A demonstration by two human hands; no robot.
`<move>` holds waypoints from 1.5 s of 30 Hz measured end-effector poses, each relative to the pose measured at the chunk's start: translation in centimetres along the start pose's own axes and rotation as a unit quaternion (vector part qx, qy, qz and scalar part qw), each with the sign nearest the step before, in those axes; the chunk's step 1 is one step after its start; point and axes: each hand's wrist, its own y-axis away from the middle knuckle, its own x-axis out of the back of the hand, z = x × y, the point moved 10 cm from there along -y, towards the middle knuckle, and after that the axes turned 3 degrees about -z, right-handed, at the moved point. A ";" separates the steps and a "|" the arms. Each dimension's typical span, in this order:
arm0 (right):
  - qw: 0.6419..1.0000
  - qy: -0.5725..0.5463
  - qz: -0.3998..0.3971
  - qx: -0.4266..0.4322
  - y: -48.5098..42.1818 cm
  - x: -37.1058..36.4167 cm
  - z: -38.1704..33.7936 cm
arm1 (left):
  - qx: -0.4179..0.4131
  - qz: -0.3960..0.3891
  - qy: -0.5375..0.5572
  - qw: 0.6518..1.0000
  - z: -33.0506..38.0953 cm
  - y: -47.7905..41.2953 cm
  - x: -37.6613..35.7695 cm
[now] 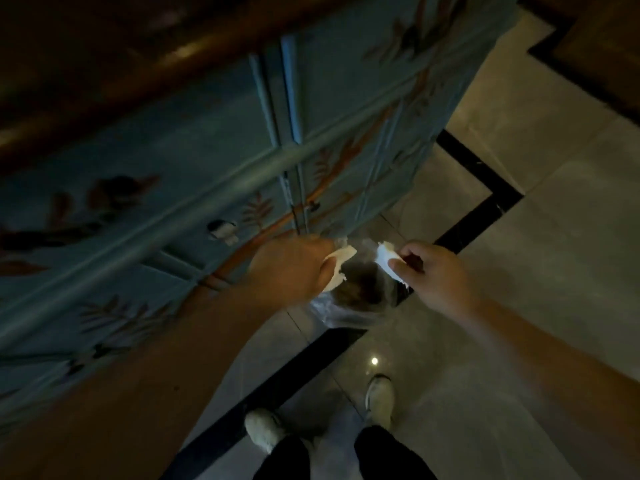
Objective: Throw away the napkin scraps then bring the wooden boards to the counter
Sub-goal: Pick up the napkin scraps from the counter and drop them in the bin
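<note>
Both my arms reach out over a small bin [349, 315] lined with a clear plastic bag, standing on the floor. My left hand [291, 268] is closed on a white napkin scrap [341, 261] that hangs over the bin's left rim. My right hand [433, 275] pinches another white napkin scrap [388, 259] between thumb and fingers above the bin's right side. The inside of the bin is dark and holds some brownish waste. No wooden boards are in view.
A blue cabinet [173, 174] painted with branches and leaves stands to the left, right beside the bin. The floor is pale glossy tile [519, 271] with black border strips [478, 216]. My two feet in light shoes [379, 400] are at the bottom.
</note>
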 end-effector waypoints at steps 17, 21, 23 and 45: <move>0.991 -0.016 -0.112 -0.074 -9.4 -27.3 29.0 | 0.128 -0.144 0.042 0.980 -10.0 -7.9 -41.8; 0.991 -0.013 -0.108 -0.081 -11.2 -30.3 31.1 | 0.150 -0.148 0.051 0.976 -11.8 -8.7 -45.8; 0.992 -0.014 -0.093 -0.082 -11.9 -30.5 31.6 | 0.156 -0.159 0.051 0.974 -12.2 -9.0 -47.0; 0.976 0.199 -0.050 0.075 -4.2 -4.2 8.2 | -0.054 -0.052 -0.091 0.993 3.5 -8.7 -10.8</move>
